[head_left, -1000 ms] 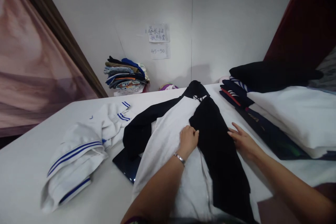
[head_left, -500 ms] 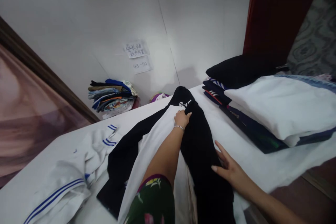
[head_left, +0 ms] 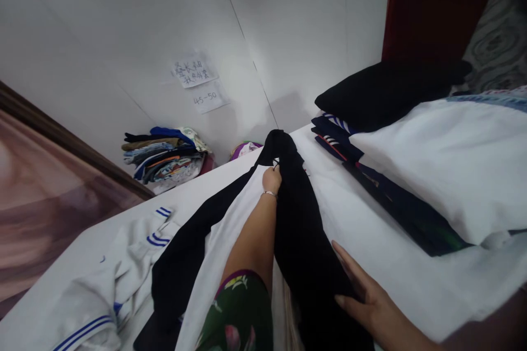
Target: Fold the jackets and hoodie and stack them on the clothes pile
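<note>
A black jacket (head_left: 296,230) with a hood or high collar and a white front or lining lies spread on the white table. My left hand (head_left: 272,178) reaches up its middle and is closed on the edge of the black front just below the collar. Beside the jacket's right sleeve is my right hand (head_left: 362,296), fingers stretched and thumb apart, touching the black cloth along its outer side. To the left lies a crumpled white garment (head_left: 90,301) with blue stripes.
A tall stack of dark folded clothes (head_left: 370,175) with a white garment (head_left: 444,159) over it stands at the right. Folded clothes (head_left: 168,156) are piled beyond the table's far edge. Handwritten paper signs (head_left: 193,71) hang on the wall; a pinkish curtain (head_left: 49,214) hangs left.
My left hand has shifted slightly at the neckline, and its fingers are now closed on the black edge. My right hand has moved down onto the sleeve's outer side. The view has shifted.
</note>
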Demonstrator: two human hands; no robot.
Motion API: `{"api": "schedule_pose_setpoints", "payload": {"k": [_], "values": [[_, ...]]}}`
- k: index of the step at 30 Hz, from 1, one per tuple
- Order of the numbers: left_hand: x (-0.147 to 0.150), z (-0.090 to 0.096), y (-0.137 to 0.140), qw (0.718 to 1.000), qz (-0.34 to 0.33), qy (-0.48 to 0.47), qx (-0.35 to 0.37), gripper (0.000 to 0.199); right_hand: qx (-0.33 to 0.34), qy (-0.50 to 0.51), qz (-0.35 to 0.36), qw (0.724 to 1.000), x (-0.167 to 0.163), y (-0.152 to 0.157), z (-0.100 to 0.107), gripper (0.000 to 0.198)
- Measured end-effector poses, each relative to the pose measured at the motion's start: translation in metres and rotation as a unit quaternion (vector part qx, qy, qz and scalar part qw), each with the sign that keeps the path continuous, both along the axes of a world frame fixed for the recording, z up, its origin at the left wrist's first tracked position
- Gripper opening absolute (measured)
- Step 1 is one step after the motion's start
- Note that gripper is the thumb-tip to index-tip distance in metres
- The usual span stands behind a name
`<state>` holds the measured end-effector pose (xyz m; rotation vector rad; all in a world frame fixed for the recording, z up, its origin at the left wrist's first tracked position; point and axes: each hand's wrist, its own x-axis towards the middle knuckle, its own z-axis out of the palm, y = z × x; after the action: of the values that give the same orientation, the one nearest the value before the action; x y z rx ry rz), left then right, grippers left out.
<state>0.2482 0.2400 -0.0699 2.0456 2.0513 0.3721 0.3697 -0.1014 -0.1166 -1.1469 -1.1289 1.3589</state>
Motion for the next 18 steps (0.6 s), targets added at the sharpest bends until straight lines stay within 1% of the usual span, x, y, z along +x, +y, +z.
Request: {"api": "schedule_pose_setpoints", "payload": {"k": [2,6,9,11,15,17,18], "values": [[-0.006,-0.004,0.001,1.000,0.012,0.003,-0.012,0.045,-0.004,-0.020,0.013,1.000,0.001,0.000,0.001,0.089],[-0.007,-0.009,0.001,1.000,0.008,0.002,-0.026,0.041,-0.020,-0.061,0.029,0.998,0.004,-0.001,0.009,0.089],[-0.005,-0.008,0.001,1.000,0.002,-0.001,-0.026,0.039,-0.023,-0.050,0.024,0.998,0.004,-0.002,0.012,0.088],[-0.003,-0.004,0.000,1.000,0.000,-0.002,-0.021,0.040,-0.037,-0.018,0.019,0.999,0.003,-0.003,0.008,0.088],[0.007,0.007,-0.008,1.000,-0.004,-0.005,0.028,0.042,-0.058,0.038,0.007,0.998,0.001,-0.006,-0.006,0.090],[0.015,0.010,-0.016,0.997,-0.025,-0.008,0.074,0.042,-0.056,0.048,-0.001,0.997,0.001,-0.007,-0.011,0.091],[0.019,0.011,-0.020,0.994,-0.046,-0.011,0.097,0.040,-0.052,0.054,-0.002,0.997,0.002,-0.007,-0.013,0.091]]}}
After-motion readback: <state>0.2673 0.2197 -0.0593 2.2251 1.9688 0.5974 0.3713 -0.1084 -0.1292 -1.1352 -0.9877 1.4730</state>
